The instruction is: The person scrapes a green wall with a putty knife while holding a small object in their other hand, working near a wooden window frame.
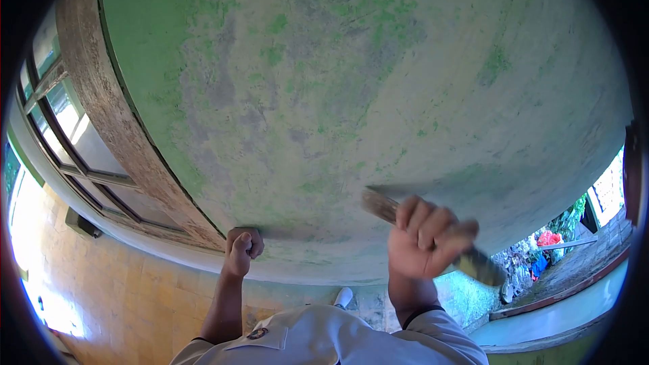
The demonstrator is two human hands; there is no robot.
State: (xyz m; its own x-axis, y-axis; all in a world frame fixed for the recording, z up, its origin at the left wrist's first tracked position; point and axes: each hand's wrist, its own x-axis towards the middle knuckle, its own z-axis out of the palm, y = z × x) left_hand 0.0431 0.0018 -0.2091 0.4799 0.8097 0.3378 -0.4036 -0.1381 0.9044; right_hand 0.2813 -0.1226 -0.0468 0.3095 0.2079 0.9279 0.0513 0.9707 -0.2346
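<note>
My right hand (424,240) is wrapped round a long hand tool, blurred by motion. The tool's brown, wood-like end (380,205) points up and left toward the wall. Its dark greenish end (481,267) sticks out below the hand, and the exact kind of tool cannot be made out. In front of both hands is a wall (324,128) with patchy green paint and pale grey, scuffed areas. My left hand (244,243) is a closed fist at the wall's lower left, close to the wooden frame; nothing shows in it.
A worn wooden frame (111,88) with glass panes (101,149) borders the wall at left. Yellowish tiles (149,284) cover the floor, where a white shoe (344,297) shows. At right are a ledge (574,304), plants (571,220) and a red item (549,238).
</note>
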